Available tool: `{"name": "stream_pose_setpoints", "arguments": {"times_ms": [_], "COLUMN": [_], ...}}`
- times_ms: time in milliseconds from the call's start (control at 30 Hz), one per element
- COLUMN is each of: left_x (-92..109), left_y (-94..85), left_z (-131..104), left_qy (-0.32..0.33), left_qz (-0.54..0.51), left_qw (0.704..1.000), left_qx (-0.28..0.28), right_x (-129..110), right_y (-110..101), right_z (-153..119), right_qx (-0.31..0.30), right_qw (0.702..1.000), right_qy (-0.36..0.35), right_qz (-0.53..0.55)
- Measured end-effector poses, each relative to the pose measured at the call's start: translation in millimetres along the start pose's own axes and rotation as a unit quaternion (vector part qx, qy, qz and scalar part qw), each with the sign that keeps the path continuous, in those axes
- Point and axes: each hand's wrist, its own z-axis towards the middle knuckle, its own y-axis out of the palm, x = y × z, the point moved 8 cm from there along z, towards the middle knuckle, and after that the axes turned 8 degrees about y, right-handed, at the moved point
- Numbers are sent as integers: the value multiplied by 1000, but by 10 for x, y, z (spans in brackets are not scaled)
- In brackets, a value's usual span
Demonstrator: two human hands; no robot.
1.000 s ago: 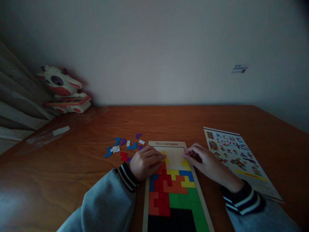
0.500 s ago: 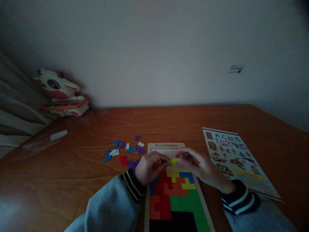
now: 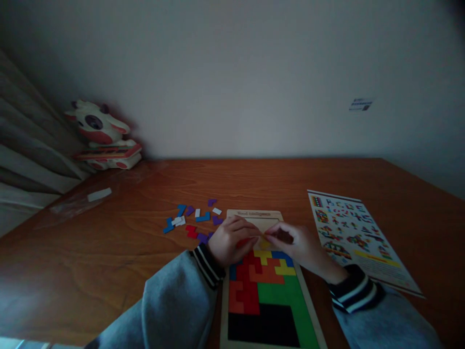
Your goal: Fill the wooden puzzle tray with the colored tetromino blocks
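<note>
- one yellow piece (image 3: 264,239) — left hand (image 3: 234,241) and right hand (image 3: 300,245) pinch it, fingers nearly closed
- board (image 3: 254,213): near end filled, gaps by far edge
- loose pieces (image 3: 202,217) left of its far-left corner

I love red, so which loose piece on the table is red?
The red piece left of your left hand; the others there are blue, purple or white.

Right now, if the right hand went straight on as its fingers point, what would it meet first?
Probably the left hand: its fingers lie just across from those of the right hand, with a flat yellow puzzle piece dimly visible near both; depth is unclear.
</note>
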Motion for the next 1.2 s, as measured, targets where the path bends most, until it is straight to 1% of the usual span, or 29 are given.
{"name": "stream_pose_setpoints", "arguments": {"times_ms": [67, 133, 200, 267, 333, 467, 600, 733, 867, 933, 1200], "left_x": [37, 69, 92, 95, 87, 86, 143, 167, 210, 235, 250], "left_y": [53, 117, 179, 222, 233, 216, 255, 256, 251, 261, 301], "left_z": [-12, -35, -63, -87, -99, -99, -102, -92, -83, -83, -88], "left_qy": [16, 35, 51, 55, 50, 38, 62, 79, 102, 110, 102], "left_qz": [16, 27, 36, 49, 65, 81, 53, 38, 28, 25, 15], "left_qw": [999, 997, 993, 989, 986, 983, 981, 982, 982, 980, 972], "left_qx": [-33, -65, -99, -130, -148, -158, -179, -166, -157, -167, -212], "right_x": [-32, -54, -51, -39, -34, 6, 75, 123, 138, 133, 104], "right_y": [9, -6, -19, -29, -52, -163, -235, -217, -211, -209, -205], "right_z": [5, 11, 17, 17, 4, -31, -32, -12, -7, -13, -33], "right_qx": [17, 50, 69, 68, 58, 51, 47, 35, 38, 35, 25], "right_qw": [999, 994, 988, 985, 986, 986, 988, 991, 992, 993, 992], "right_qy": [-27, -53, -67, -73, -81, -79, -70, -59, -53, -53, -61], "right_qz": [-32, -83, -123, -138, -137, -136, -128, -112, -104, -103, -109]}}
